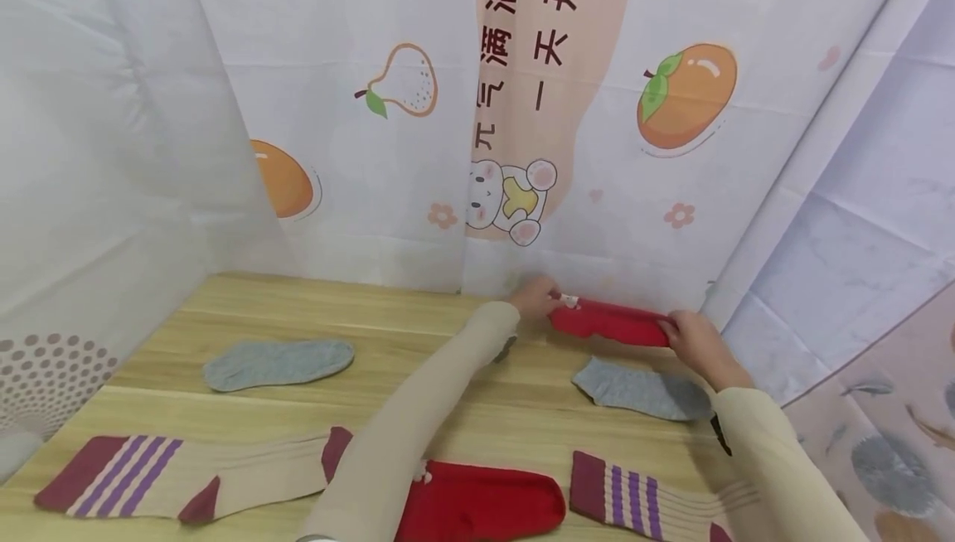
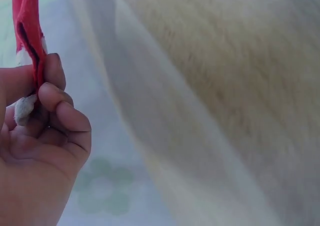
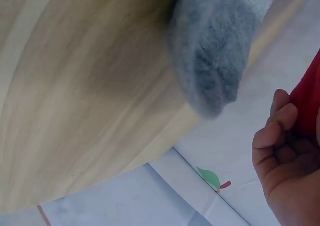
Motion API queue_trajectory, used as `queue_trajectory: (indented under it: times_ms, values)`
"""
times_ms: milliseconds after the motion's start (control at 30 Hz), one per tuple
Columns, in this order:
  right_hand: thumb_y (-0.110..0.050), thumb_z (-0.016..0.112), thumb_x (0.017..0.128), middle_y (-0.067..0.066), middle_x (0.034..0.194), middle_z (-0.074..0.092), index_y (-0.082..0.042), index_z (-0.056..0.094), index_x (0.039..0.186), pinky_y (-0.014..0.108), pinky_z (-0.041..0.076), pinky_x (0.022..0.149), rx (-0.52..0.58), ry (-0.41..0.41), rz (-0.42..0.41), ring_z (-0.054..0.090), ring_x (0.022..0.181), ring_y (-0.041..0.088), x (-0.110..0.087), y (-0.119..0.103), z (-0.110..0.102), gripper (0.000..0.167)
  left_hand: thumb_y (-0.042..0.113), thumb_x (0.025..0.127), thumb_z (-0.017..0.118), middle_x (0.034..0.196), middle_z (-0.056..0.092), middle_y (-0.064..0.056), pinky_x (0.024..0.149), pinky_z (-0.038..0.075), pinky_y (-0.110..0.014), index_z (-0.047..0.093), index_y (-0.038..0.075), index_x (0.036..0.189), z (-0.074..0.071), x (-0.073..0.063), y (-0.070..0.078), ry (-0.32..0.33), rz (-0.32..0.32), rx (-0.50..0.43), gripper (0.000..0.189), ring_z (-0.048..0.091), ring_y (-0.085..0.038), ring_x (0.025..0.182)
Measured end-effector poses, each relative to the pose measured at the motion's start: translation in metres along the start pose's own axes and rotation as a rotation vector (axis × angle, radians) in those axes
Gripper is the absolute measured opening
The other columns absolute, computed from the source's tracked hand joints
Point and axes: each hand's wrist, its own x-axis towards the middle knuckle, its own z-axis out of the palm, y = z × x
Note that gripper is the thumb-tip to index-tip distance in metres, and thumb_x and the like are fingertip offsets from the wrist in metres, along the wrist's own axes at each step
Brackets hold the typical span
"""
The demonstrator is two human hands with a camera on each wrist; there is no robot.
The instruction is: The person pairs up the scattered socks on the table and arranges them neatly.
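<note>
Stretched between both hands at the back right of the table is a red sock (image 1: 612, 322), raised near the curtain. My left hand (image 1: 535, 297) pinches its left end, where a bit of white shows; in the left wrist view thumb and fingers grip the red edge. The other end is pinched by my right hand (image 1: 697, 343), also seen beside the red cloth in the right wrist view. Just in front of the held sock lies a grey sock (image 1: 642, 389). Another red sock (image 1: 485, 502) lies at the front, partly hidden by my left sleeve.
A second grey sock (image 1: 279, 362) lies at the back left of the wooden table (image 1: 246, 310). Two cream socks with purple stripes lie in front, one at left (image 1: 254, 471), one at right (image 1: 649, 496) partly under my right sleeve. A printed curtain (image 1: 358, 219) hangs along the back edge.
</note>
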Motion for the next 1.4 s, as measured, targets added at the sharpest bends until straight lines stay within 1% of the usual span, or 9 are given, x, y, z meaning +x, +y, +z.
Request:
queue_trajectory:
  times_ms: [133, 267, 400, 567, 700, 833, 967, 1167, 1400]
  values:
    - [-0.005, 0.061, 0.095, -0.001, 0.056, 0.044, -0.006, 0.057, 0.068, 0.035, 0.037, 0.056, 0.005, 0.013, -0.016, 0.042, 0.054, 0.018, -0.007, 0.002, 0.0, 0.027, 0.021, 0.098, 0.065, 0.096, 0.068, -0.005, 0.067, 0.046, -0.018, 0.069, 0.003, 0.111, -0.014, -0.011, 0.009, -0.059, -0.034, -0.062, 0.023, 0.06, -0.015, 0.085]
    - [-0.006, 0.062, 0.095, -0.002, 0.056, 0.044, -0.006, 0.059, 0.069, 0.035, 0.038, 0.057, -0.002, 0.025, -0.03, 0.042, 0.055, 0.017, -0.009, 0.002, 0.001, 0.026, 0.021, 0.098, 0.065, 0.096, 0.067, -0.005, 0.067, 0.047, -0.018, 0.068, 0.003, 0.113, -0.022, -0.015, 0.011, -0.075, -0.036, -0.085, 0.024, 0.06, -0.015, 0.084]
    - [-0.005, 0.063, 0.094, -0.001, 0.057, 0.047, -0.006, 0.06, 0.07, 0.036, 0.039, 0.058, -0.01, 0.023, -0.037, 0.044, 0.056, 0.018, -0.007, -0.002, 0.003, 0.024, 0.02, 0.098, 0.065, 0.093, 0.066, -0.005, 0.071, 0.051, -0.022, 0.067, 0.002, 0.108, -0.027, -0.021, 0.004, -0.081, -0.02, -0.091, 0.021, 0.06, -0.016, 0.081]
    - [-0.005, 0.064, 0.093, -0.001, 0.058, 0.049, -0.006, 0.061, 0.071, 0.037, 0.039, 0.058, -0.004, 0.026, -0.04, 0.044, 0.057, 0.018, -0.005, -0.013, 0.003, 0.023, 0.018, 0.096, 0.066, 0.088, 0.064, -0.003, 0.069, 0.05, -0.022, 0.066, 0.003, 0.103, -0.031, -0.029, -0.007, -0.073, -0.024, -0.086, 0.016, 0.06, -0.014, 0.078]
    - [-0.007, 0.064, 0.093, -0.002, 0.056, 0.045, -0.008, 0.058, 0.068, 0.034, 0.036, 0.056, 0.001, 0.01, -0.026, 0.041, 0.054, 0.017, -0.008, -0.021, 0.003, 0.026, 0.018, 0.096, 0.067, 0.085, 0.066, 0.0, 0.068, 0.051, -0.022, 0.068, 0.005, 0.104, -0.032, -0.036, -0.013, -0.088, -0.017, -0.079, 0.016, 0.062, -0.013, 0.076]
    - [-0.007, 0.066, 0.092, -0.002, 0.056, 0.043, -0.009, 0.057, 0.067, 0.032, 0.034, 0.054, -0.007, 0.025, -0.033, 0.039, 0.053, 0.016, -0.013, -0.025, 0.003, 0.026, 0.018, 0.096, 0.067, 0.082, 0.067, -0.001, 0.066, 0.052, -0.023, 0.07, 0.004, 0.104, -0.034, -0.043, -0.013, -0.116, -0.013, -0.121, 0.016, 0.064, -0.014, 0.073]
    - [-0.006, 0.067, 0.091, -0.002, 0.056, 0.043, -0.008, 0.057, 0.067, 0.032, 0.033, 0.054, -0.007, 0.05, -0.051, 0.039, 0.053, 0.016, -0.013, -0.03, 0.002, 0.026, 0.016, 0.097, 0.066, 0.084, 0.067, -0.001, 0.067, 0.053, -0.024, 0.068, 0.004, 0.104, -0.037, -0.048, -0.013, -0.119, -0.037, -0.141, 0.014, 0.064, -0.014, 0.074]
    - [-0.007, 0.067, 0.092, -0.002, 0.055, 0.043, -0.009, 0.056, 0.064, 0.032, 0.034, 0.053, 0.004, 0.036, -0.039, 0.039, 0.053, 0.016, -0.014, -0.035, 0.003, 0.03, 0.017, 0.096, 0.066, 0.085, 0.066, -0.001, 0.068, 0.052, -0.022, 0.067, 0.005, 0.104, -0.039, -0.052, -0.018, -0.113, -0.021, -0.102, 0.014, 0.064, -0.013, 0.075]
    - [-0.009, 0.065, 0.094, -0.001, 0.057, 0.046, -0.006, 0.062, 0.073, 0.034, 0.035, 0.054, 0.045, 0.022, -0.005, 0.041, 0.054, 0.017, -0.02, -0.044, 0.003, 0.021, 0.019, 0.096, 0.067, 0.089, 0.064, 0.0, 0.071, 0.051, -0.023, 0.064, 0.009, 0.098, -0.046, -0.064, -0.022, -0.092, -0.005, -0.079, 0.01, 0.061, -0.012, 0.08]
